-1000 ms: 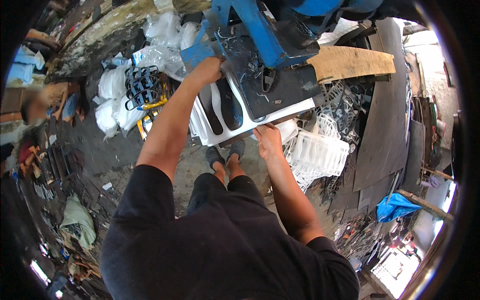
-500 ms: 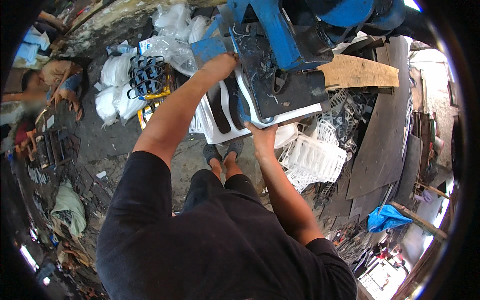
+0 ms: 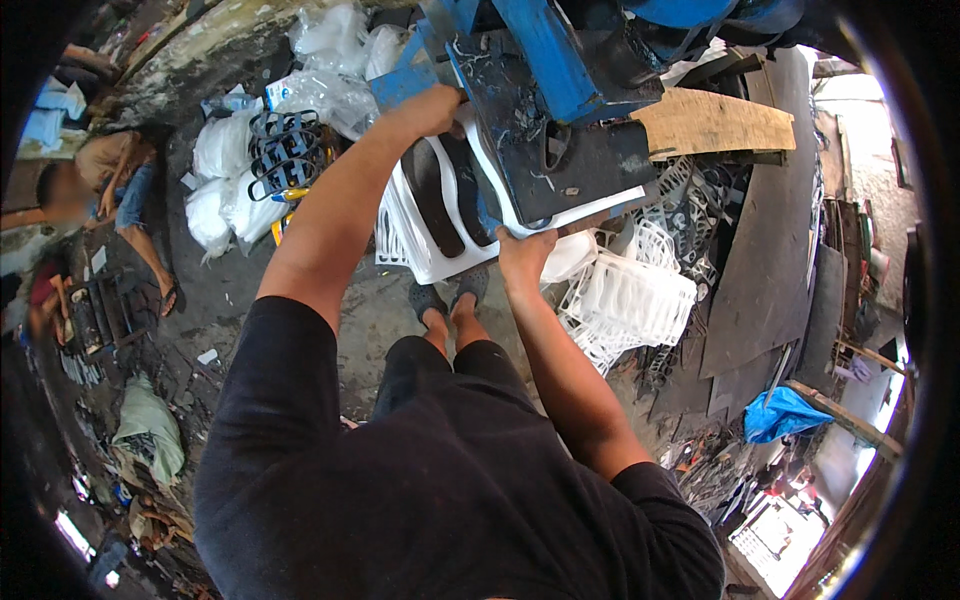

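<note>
Step in hand looked like feeding a white plastic panel (image 3: 440,215) against the dark plate of the blue machine (image 3: 560,130). Left hand (image 3: 432,108) was clamped on the panel's top edge, fingers curled over it. Right hand (image 3: 525,255) gripped the lower edge under the plate, fingers closed. The panel sat tilted between both hands, touching the plate. Next move probably needs both hands steady and clear of the plate. White plastic crates (image 3: 630,300) lay just beside.
</note>
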Demonstrator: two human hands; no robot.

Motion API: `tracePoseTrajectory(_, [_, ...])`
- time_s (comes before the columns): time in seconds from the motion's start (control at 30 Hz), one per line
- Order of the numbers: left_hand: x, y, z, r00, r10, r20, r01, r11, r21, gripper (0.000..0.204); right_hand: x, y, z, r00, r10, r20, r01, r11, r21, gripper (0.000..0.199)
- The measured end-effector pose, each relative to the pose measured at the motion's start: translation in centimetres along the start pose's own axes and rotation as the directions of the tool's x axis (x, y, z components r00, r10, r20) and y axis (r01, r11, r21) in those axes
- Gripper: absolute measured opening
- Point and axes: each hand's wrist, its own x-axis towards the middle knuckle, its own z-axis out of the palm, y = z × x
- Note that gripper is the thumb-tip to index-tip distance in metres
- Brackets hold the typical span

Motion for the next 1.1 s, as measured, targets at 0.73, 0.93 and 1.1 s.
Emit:
tracePoseTrajectory(0.73, [0.8, -1.7, 1.1, 0.993, 0.075, -0.095, -0.072, 0.997, 0.036, 0.057, 0.5, 1.2, 0.2, 0.998, -0.053, -0.030, 0.054, 0.998, 0.017, 0.077])
tracePoseTrajectory(0.93, [1.0, -2.3, 0.9, 0.981, 0.152, -0.125, -0.157, 0.987, -0.033, 0.058, 0.8, 1.1, -0.3, 1.000, 0.016, 0.022, -0.018, 0.996, 0.086, 0.081])
tracePoseTrajectory(1.1, [0.0, -1.2, 0.7, 0.992, 0.072, -0.099, -0.077, 0.996, -0.047, 0.069, -0.1, 1.5, -0.2, 1.000, -0.006, 0.021, -0.003, 0.904, 0.428, 0.074])
